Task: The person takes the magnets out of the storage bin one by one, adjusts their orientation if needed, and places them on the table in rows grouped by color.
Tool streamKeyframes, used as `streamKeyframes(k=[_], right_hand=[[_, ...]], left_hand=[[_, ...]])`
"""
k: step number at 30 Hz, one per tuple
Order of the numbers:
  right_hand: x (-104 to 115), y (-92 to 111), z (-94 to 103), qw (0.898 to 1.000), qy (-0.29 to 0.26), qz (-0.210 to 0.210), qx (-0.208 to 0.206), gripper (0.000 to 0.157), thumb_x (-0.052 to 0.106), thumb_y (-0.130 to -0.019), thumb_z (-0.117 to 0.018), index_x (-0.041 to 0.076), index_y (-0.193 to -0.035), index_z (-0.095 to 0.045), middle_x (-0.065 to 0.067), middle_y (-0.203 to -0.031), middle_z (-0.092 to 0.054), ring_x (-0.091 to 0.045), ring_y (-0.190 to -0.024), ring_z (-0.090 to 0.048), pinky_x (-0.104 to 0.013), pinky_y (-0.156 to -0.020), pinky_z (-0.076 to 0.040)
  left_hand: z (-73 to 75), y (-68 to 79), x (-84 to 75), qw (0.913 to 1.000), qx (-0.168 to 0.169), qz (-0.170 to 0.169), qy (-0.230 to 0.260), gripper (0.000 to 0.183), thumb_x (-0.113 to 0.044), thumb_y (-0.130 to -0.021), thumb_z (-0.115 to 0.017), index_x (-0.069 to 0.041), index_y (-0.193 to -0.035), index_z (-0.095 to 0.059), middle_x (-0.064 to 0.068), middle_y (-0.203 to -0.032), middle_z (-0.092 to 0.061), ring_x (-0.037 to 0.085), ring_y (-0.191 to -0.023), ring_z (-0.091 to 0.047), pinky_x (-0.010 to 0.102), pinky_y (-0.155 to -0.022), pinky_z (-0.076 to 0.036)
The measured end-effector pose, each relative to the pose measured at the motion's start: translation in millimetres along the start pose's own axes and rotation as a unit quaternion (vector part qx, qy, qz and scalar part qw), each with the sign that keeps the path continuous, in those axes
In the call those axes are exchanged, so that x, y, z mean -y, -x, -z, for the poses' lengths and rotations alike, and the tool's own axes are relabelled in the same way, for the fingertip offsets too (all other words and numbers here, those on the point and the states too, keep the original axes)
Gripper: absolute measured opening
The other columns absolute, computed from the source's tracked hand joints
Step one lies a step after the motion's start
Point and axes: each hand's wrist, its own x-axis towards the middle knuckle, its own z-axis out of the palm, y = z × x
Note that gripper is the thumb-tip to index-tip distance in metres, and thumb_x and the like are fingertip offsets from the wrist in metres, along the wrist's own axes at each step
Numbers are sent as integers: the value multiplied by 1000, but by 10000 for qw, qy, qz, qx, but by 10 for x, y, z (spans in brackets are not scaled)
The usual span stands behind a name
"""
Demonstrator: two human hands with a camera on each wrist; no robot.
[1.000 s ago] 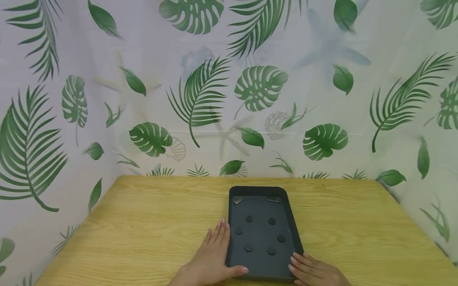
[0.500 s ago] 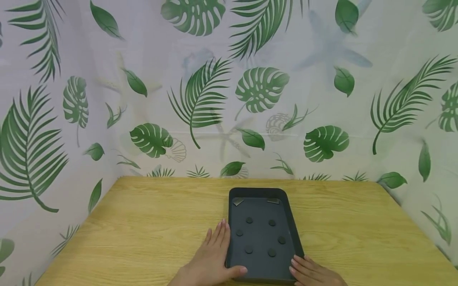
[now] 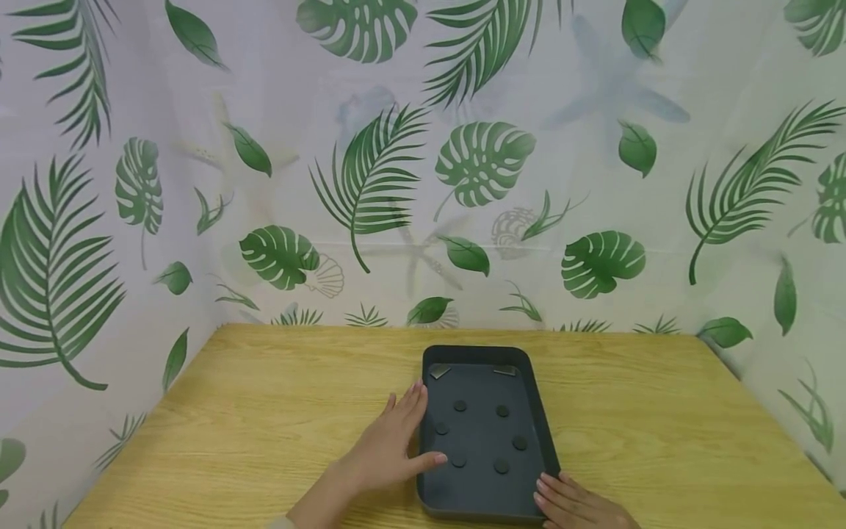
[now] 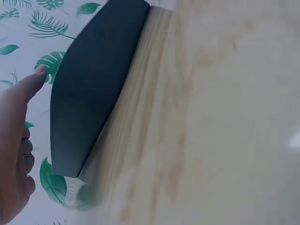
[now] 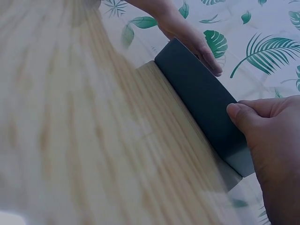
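Note:
A dark grey rectangular tray (image 3: 489, 488) with raised walls lies lengthwise on the table. Inside are several small dark discs (image 3: 520, 443), and a flat shiny piece (image 3: 505, 370) sits at each far corner. My left hand (image 3: 390, 444) is at the left wall, fingers straight, thumb stretched over the tray's inside; in the left wrist view its thumb stands apart from the near wall (image 4: 98, 70). With thumb and fingers my right hand (image 3: 581, 503) holds the near right corner. The right wrist view shows its thumb (image 5: 240, 115) against the near wall.
The tray rests on a wood-grain table (image 3: 297, 389), whose far edge meets a white cloth backdrop (image 3: 396, 294) printed with green leaves. The same cloth hangs along the left and right sides.
My left hand has come away from the tray's near left corner and shifted forward, its thumb now higher over the inside. The right hand and tray have stayed nearly in place.

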Motion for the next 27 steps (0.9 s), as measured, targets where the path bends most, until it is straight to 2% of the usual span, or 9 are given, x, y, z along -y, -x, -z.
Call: streamKeyframes(k=[3,8,11,14,15,18,22,24,27], right_hand=[[16,-3,-17,9998,-150,-58,-111,42,14,-100,-47,-20,-124,-49,-29,-137,-43,-31,-137,-33,-35,-114,-21],[-3,-16,-10,9988,-451,119,-114,43,14,-100,-44,-22,-124,-47,-32,-136,-43,-35,-137,-33,-36,-114,-21],[-14,-18,-4,9988,-436,205,-104,44,15,-101,-42,-22,-124,-48,-32,-135,-44,-35,-136,-34,-36,-114,-22],[-17,-3,6,9986,-493,191,8,46,17,-102,-38,-22,-125,-46,-31,-138,-41,-34,-137,-32,-35,-114,-20],[-17,1,8,9985,-515,186,46,46,17,-103,-36,-22,-126,-45,-31,-139,-40,-34,-138,-31,-35,-114,-20],[-23,12,16,9981,-569,172,151,49,19,-104,-31,-22,-128,-43,-31,-141,-36,-34,-139,-27,-35,-115,-17],[-13,8,21,9983,-572,105,77,48,19,-104,-33,-21,-126,-45,-31,-139,-40,-34,-138,-30,-35,-115,-19],[-4,6,20,9983,-587,54,23,47,18,-103,-35,-21,-125,-47,-31,-137,-42,-34,-137,-32,-35,-114,-20],[10,7,18,9984,-572,-9,-22,45,18,-103,-37,-21,-123,-49,-30,-136,-44,-33,-136,-34,-34,-114,-22]], left_hand=[[41,-7,-4,9999,77,72,83,95,-65,-89,-45,-2,-151,-9,11,-158,-3,20,-146,-4,45,-116,-9],[55,-35,18,9997,106,145,175,91,-61,-90,-47,-3,-151,-10,11,-158,-6,21,-146,-7,44,-116,-10],[57,-57,47,9992,-15,238,332,90,-61,-90,-48,-5,-151,-14,11,-158,-10,25,-145,-11,46,-115,-14],[55,-86,71,9969,-273,412,606,87,-62,-87,-52,-7,-149,-25,9,-156,-18,36,-141,-20,51,-110,-24],[54,-101,78,9955,-411,430,743,85,-60,-87,-55,-6,-148,-30,10,-155,-23,41,-138,-24,53,-108,-27],[36,-161,105,9866,-852,527,1287,76,-52,-84,-64,-5,-141,-43,11,-148,-36,42,-132,-37,52,-103,-35],[-2,-242,130,9682,-1307,714,2012,67,-43,-82,-71,-5,-134,-53,9,-138,-51,29,-127,-48,44,-101,-41],[-18,-269,131,9618,-1445,786,2188,62,-41,-81,-73,-7,-131,-57,7,-133,-56,27,-125,-51,42,-98,-44],[-32,-312,128,9628,-1546,551,2148,54,-36,-80,-75,-6,-124,-63,6,-122,-62,25,-116,-57,39,-94,-47]])
